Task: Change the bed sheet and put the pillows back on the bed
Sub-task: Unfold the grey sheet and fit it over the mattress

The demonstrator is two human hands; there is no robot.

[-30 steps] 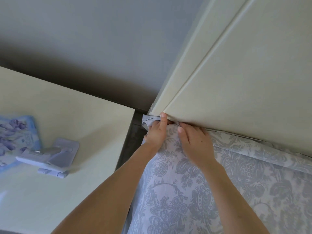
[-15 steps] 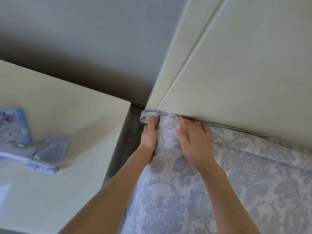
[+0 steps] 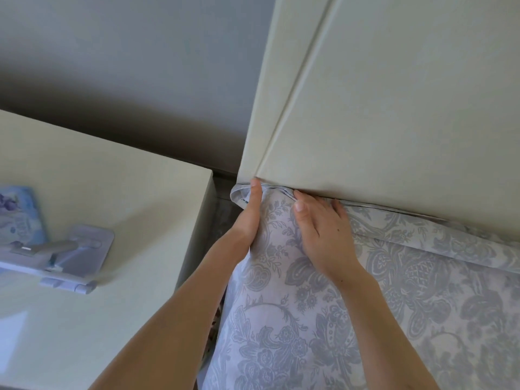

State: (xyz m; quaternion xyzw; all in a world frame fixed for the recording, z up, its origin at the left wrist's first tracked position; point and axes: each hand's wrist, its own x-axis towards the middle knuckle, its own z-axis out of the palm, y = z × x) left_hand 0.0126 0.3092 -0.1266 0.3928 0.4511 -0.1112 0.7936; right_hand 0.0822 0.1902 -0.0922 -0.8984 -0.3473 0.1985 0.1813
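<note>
1. Bed sheet (image 3: 309,319), grey floral, over the mattress corner against the headboard (image 3: 394,108).
2. Tucking corner: right hand (image 3: 323,237) flat, fingers straight, pressing cloth; left hand (image 3: 249,218) alongside, thumb straight, fingers hidden.
3. Next, probably: pushing loose fold down.

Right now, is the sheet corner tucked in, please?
Out: the sheet corner sticks out bunched below the headboard, beside the left hand.

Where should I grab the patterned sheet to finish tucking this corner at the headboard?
Pinch the bed sheet by its folded corner hem, which juts loose beside the left hand under the headboard. Come from the nightstand side, likely; the right hand flattens the other.
</note>
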